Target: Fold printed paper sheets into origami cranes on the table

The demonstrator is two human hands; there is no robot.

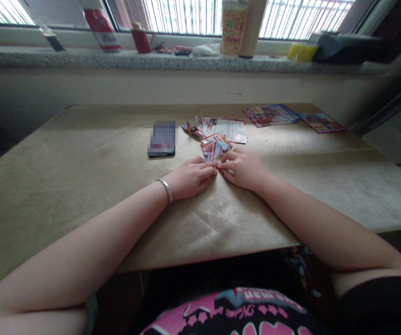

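Note:
A colourful printed paper piece point(216, 145) lies on the table in front of me, and it looks folded towards a narrow near end. At that near end my left hand point(195, 176), with a silver bracelet on its wrist, has its fingertips pressed on the paper. My right hand point(240, 167) meets it from the other side, fingers bent and touching the paper's right edge. The fingertips of both hands almost meet, covering the paper's tip. Just beyond lie printed sheets with a white side point(233, 130) up. Left of them is a small crumpled or folded colourful paper piece point(193, 128).
A dark phone-like slab point(163, 139), blurred, lies left of the papers on the table point(82, 186). Printed sheets point(273, 115) are stacked at the back right, with another sheet point(321, 122) beside them. Bottles, cups and a yellow item point(302, 52) line the windowsill point(172, 63).

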